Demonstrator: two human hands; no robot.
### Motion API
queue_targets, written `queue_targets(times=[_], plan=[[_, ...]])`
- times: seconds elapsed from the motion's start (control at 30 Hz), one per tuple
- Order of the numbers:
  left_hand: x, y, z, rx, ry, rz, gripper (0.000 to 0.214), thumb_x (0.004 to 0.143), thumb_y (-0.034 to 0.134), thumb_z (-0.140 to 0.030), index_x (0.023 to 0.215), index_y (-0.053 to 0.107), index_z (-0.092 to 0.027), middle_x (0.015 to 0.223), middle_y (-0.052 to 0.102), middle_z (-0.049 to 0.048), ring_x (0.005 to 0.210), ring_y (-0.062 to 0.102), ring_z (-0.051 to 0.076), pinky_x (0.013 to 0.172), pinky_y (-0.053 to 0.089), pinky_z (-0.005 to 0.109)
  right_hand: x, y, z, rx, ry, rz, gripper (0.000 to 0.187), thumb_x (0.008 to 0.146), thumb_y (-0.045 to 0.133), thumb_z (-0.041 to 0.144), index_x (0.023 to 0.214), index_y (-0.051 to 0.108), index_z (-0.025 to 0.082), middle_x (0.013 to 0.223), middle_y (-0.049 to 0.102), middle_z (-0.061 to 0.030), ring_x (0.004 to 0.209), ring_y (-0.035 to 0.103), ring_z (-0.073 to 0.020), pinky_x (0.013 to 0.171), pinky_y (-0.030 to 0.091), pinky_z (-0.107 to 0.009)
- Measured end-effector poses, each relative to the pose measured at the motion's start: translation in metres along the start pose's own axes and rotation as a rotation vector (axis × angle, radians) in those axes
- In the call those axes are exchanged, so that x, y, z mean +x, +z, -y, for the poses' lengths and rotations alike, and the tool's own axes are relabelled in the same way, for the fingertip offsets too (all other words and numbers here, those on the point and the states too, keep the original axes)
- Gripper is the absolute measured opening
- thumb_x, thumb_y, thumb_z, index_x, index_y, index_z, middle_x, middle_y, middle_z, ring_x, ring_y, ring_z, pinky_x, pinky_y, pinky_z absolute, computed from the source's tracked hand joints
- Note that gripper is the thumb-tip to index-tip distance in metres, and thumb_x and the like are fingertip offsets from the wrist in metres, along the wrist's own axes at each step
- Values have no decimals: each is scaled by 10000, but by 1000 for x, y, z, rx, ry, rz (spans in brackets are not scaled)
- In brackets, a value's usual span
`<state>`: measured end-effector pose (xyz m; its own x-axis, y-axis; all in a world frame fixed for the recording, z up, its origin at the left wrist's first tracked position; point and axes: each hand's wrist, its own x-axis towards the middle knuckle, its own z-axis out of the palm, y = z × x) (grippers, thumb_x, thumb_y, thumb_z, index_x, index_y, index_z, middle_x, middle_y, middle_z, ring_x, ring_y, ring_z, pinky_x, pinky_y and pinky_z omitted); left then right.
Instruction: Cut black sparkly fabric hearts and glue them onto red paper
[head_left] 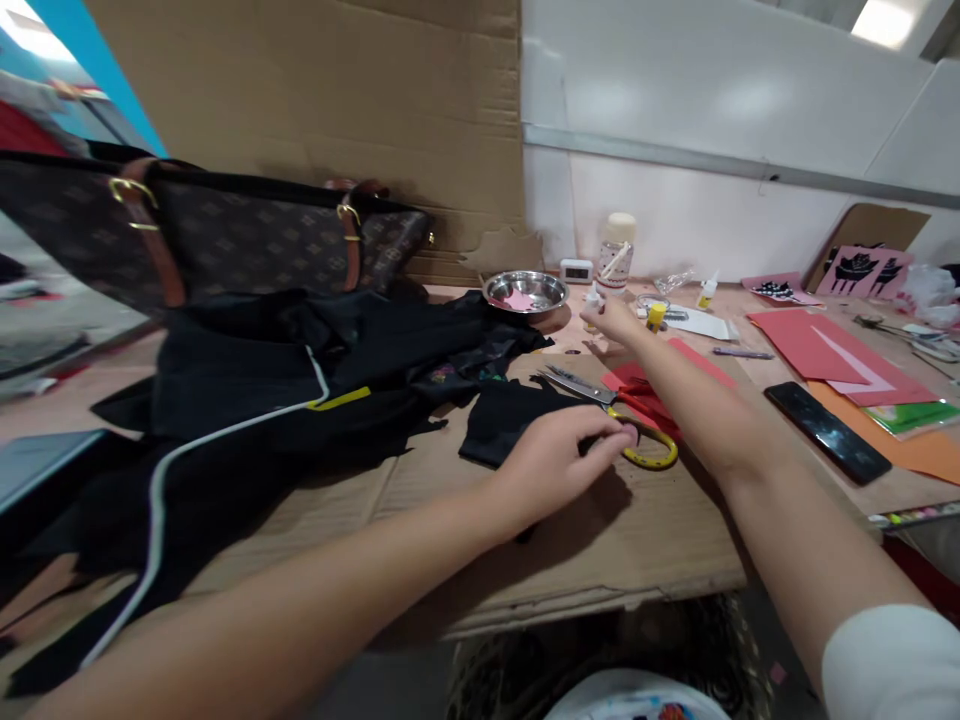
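Observation:
My left hand [562, 455] is closed over the cardboard, its thumb and fingers pinched on a small piece of black fabric [598, 442] that the hand mostly hides. Farther off, my right hand [611, 318] closes around a small white glue bottle [592, 299] beside the metal bowl [551, 292]. Just beyond the left fingers lie scissors with yellow handles [660, 458] and another pair with red handles [643, 398]. A flat black cloth scrap [495, 418] rests behind the left hand. The yellow-capped glue stick [655, 317] stands right of the right hand.
A heap of black cloth [225, 380] covers the left side, crossed by a white cable [157, 500]. Behind it stands a brown handbag [255, 230]. On the right lie a phone [828, 432] and red paper [802, 345]. The cardboard's front edge [600, 600] is near me.

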<state>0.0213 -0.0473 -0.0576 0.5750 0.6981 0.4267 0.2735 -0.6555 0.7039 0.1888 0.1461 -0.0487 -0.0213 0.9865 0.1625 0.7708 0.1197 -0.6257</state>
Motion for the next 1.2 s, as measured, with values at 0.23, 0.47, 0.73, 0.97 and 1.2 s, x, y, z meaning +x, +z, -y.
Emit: queue_targets(times=[0.23, 0.47, 0.73, 0.97, 1.2], plan=[[11, -17, -3, -91, -119, -144, 293, 956, 580, -423, 903, 768, -205, 939, 797, 32, 896, 716, 203, 842, 530, 296, -93, -57, 0, 146, -282, -91, 482, 968, 602, 418, 1383, 519, 186, 1206, 650, -130, 878, 662, -200, 832, 553, -367], [32, -18, -26, -59, -100, -157, 317, 944, 574, -436, 893, 765, -188, 981, 801, 44, 922, 709, 208, 826, 535, 296, -175, -86, 2, 496, -327, 219, 521, 867, 611, 703, 872, 665, 185, 790, 674, -39, 705, 611, -153, 650, 491, -291], [42, 0, -23, 61, -98, -32, 314, 954, 526, -378, 875, 750, -172, 832, 780, 25, 754, 674, 171, 714, 506, 263, -183, -71, -9, 593, -199, 205, 397, 847, 676, 612, 795, 613, 224, 693, 613, 7, 603, 547, -137, 548, 453, -270], [27, 0, -17, 78, -100, -29, 302, 968, 526, -387, 862, 727, -187, 853, 776, 17, 782, 682, 169, 753, 502, 259, -190, -66, -16, 638, -209, 216, 485, 905, 574, 673, 795, 627, 204, 703, 608, -5, 628, 558, -139, 586, 468, -279], [22, 5, -12, 130, -61, 30, 288, 966, 515, -364, 866, 718, -186, 823, 752, 13, 735, 656, 158, 686, 453, 249, -189, -60, -19, 583, -201, 236, 315, 827, 734, 507, 776, 701, 198, 734, 690, -16, 670, 611, -146, 633, 485, -281]])
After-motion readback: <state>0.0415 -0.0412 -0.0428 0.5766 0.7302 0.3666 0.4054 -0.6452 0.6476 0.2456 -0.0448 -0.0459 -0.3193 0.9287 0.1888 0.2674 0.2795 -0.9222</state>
